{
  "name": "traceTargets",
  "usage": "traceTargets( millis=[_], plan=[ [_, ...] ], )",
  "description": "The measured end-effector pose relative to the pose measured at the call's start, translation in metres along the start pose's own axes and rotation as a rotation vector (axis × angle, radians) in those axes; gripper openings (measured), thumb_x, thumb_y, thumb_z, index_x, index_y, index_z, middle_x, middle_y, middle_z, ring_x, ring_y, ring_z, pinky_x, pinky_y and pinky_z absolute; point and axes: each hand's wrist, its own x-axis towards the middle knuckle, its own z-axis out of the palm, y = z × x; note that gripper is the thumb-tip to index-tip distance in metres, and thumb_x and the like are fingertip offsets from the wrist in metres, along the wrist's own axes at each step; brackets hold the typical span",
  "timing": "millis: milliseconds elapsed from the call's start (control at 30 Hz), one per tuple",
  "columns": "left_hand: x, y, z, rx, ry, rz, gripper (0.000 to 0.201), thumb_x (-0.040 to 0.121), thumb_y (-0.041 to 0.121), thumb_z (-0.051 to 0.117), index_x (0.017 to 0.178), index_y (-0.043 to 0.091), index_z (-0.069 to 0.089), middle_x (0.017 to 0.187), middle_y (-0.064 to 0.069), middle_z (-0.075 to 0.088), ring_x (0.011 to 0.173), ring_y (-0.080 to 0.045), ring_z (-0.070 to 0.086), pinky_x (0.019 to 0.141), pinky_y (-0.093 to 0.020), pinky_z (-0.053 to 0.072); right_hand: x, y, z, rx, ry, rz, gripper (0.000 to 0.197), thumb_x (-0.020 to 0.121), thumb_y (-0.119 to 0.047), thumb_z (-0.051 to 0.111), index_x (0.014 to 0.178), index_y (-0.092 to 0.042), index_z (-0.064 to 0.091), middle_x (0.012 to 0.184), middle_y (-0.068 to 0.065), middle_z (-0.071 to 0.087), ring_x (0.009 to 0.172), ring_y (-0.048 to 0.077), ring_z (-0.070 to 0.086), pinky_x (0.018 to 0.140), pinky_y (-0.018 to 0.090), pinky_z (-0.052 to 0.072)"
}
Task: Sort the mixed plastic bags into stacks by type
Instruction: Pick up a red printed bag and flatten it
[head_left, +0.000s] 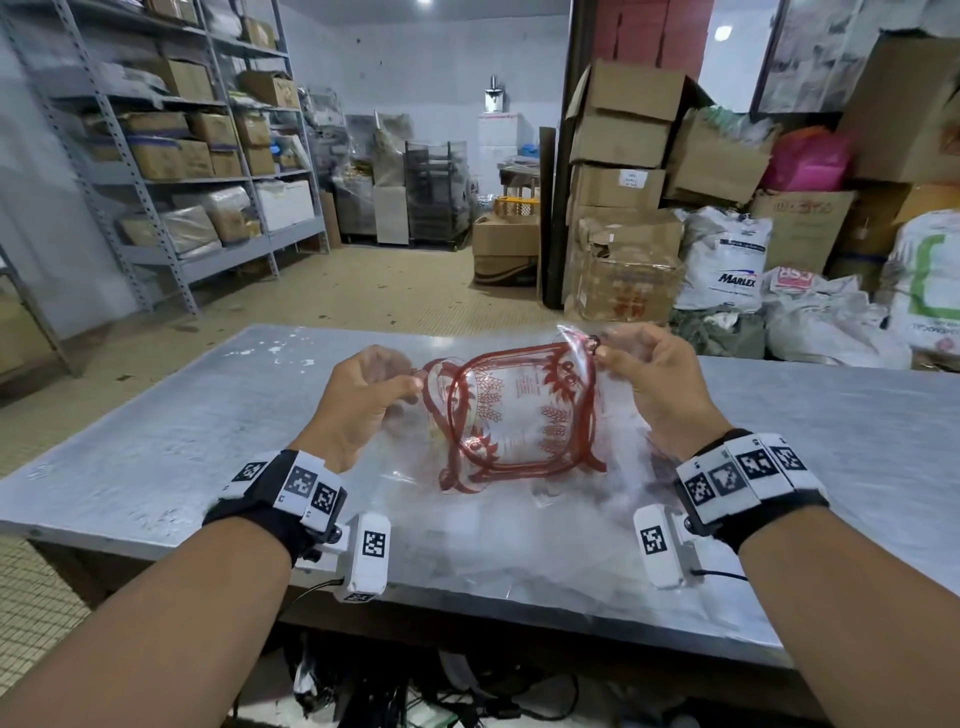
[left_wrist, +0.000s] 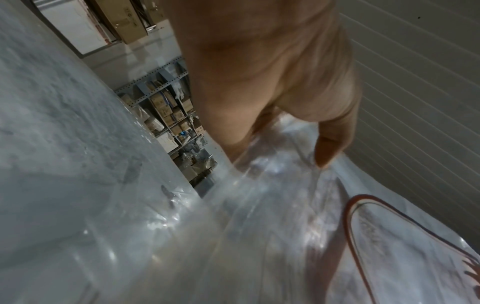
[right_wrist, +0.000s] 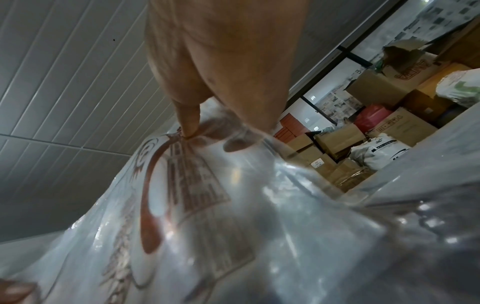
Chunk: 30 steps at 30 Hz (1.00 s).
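Note:
A clear plastic bag with a red printed border (head_left: 517, 415) is held up between both hands above the metal table (head_left: 182, 431). My left hand (head_left: 384, 387) pinches the bag's left edge; in the left wrist view the left hand (left_wrist: 285, 144) grips crinkled clear plastic beside the red-printed bag (left_wrist: 405, 242). My right hand (head_left: 605, 351) pinches the top right corner; the right wrist view shows the right hand (right_wrist: 197, 131) with thumb and finger closed on the red-printed bag (right_wrist: 182, 185). A loose pile of clear bags (head_left: 519, 535) lies on the table under it.
Grey shelving with cartons (head_left: 197, 156) lines the left wall. Stacked cardboard boxes (head_left: 623, 182) and white sacks (head_left: 727, 260) stand beyond the table's far right. Cables (head_left: 441, 696) hang below the table's near edge.

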Motion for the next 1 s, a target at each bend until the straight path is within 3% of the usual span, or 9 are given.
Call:
traceTargets(
  millis=[133, 267, 400, 467, 567, 733, 800, 900, 1000],
  plan=[
    [0.001, 0.009, -0.001, 0.004, 0.057, 0.048, 0.022, 0.083, -0.009, 0.074, 0.086, 0.011, 0.067, 0.087, -0.008, 0.074, 0.076, -0.018, 0.066, 0.076, -0.036, 0.054, 0.005, -0.01, 0.001, 0.036, 0.022, -0.043, 0.016, 0.089, -0.003, 0.074, 0.092, -0.019, 0.072, 0.095, 0.001, 0.078, 0.095, 0.017, 0.071, 0.095, 0.038, 0.052],
    [0.005, 0.02, -0.007, -0.042, 0.096, 0.151, 0.017, 0.083, 0.0, 0.079, 0.083, 0.015, 0.07, 0.103, -0.013, 0.07, 0.094, -0.02, 0.066, 0.088, -0.033, 0.056, 0.006, -0.018, 0.004, 0.05, 0.02, -0.116, 0.02, 0.093, -0.002, 0.068, 0.088, -0.022, 0.071, 0.09, -0.009, 0.078, 0.095, 0.008, 0.07, 0.099, 0.033, 0.052],
    [0.003, 0.012, -0.007, -0.024, 0.054, 0.134, 0.017, 0.084, 0.0, 0.078, 0.091, 0.013, 0.07, 0.101, -0.002, 0.074, 0.092, -0.006, 0.069, 0.076, -0.02, 0.054, 0.001, -0.01, 0.006, 0.036, 0.016, -0.096, 0.024, 0.097, -0.009, 0.066, 0.084, -0.028, 0.072, 0.088, -0.016, 0.076, 0.1, -0.001, 0.068, 0.094, 0.024, 0.048],
    [0.002, 0.001, -0.007, -0.028, 0.022, 0.08, 0.021, 0.084, 0.0, 0.079, 0.102, 0.006, 0.07, 0.105, -0.005, 0.076, 0.095, -0.01, 0.071, 0.078, -0.024, 0.053, -0.002, -0.004, 0.006, 0.028, 0.003, -0.088, 0.018, 0.098, -0.011, 0.064, 0.088, -0.024, 0.071, 0.084, -0.017, 0.075, 0.089, -0.003, 0.068, 0.085, 0.017, 0.049],
    [0.001, -0.01, -0.007, -0.019, 0.037, 0.037, 0.017, 0.08, 0.005, 0.084, 0.089, 0.017, 0.076, 0.107, -0.01, 0.074, 0.102, -0.024, 0.07, 0.087, -0.035, 0.05, -0.005, 0.002, 0.003, 0.009, -0.008, -0.073, 0.013, 0.099, -0.013, 0.064, 0.089, -0.02, 0.07, 0.082, -0.013, 0.075, 0.082, 0.001, 0.068, 0.079, 0.018, 0.052],
    [0.001, -0.008, -0.001, -0.005, 0.049, 0.046, 0.014, 0.083, 0.012, 0.084, 0.08, 0.024, 0.078, 0.113, -0.015, 0.071, 0.111, -0.035, 0.067, 0.106, -0.048, 0.05, -0.004, 0.009, -0.002, -0.041, 0.005, 0.0, 0.016, 0.096, -0.018, 0.069, 0.081, -0.018, 0.072, 0.089, -0.006, 0.076, 0.09, 0.007, 0.068, 0.093, 0.032, 0.049],
    [0.001, -0.005, 0.002, 0.015, 0.056, 0.048, 0.011, 0.086, 0.012, 0.081, 0.084, 0.022, 0.077, 0.114, -0.015, 0.071, 0.11, -0.033, 0.067, 0.104, -0.048, 0.05, -0.004, 0.008, -0.001, -0.029, 0.024, 0.002, 0.009, 0.095, -0.016, 0.071, 0.086, -0.014, 0.073, 0.094, -0.001, 0.077, 0.097, 0.012, 0.069, 0.096, 0.034, 0.051],
    [0.001, -0.001, 0.005, -0.023, 0.038, 0.076, 0.017, 0.089, 0.002, 0.074, 0.088, 0.019, 0.072, 0.101, -0.007, 0.072, 0.093, -0.023, 0.068, 0.093, -0.041, 0.05, -0.004, 0.001, 0.003, 0.026, 0.046, -0.008, 0.006, 0.093, -0.009, 0.071, 0.088, -0.013, 0.072, 0.088, -0.007, 0.077, 0.088, 0.002, 0.069, 0.086, 0.022, 0.052],
    [0.0, 0.001, 0.006, -0.059, 0.055, 0.054, 0.017, 0.091, 0.004, 0.072, 0.087, 0.021, 0.07, 0.09, 0.0, 0.073, 0.085, -0.019, 0.067, 0.084, -0.038, 0.052, -0.007, -0.003, 0.007, 0.019, 0.064, -0.001, 0.015, 0.092, -0.017, 0.074, 0.085, -0.006, 0.069, 0.1, 0.012, 0.076, 0.094, 0.01, 0.066, 0.097, 0.041, 0.052]
  ],
)
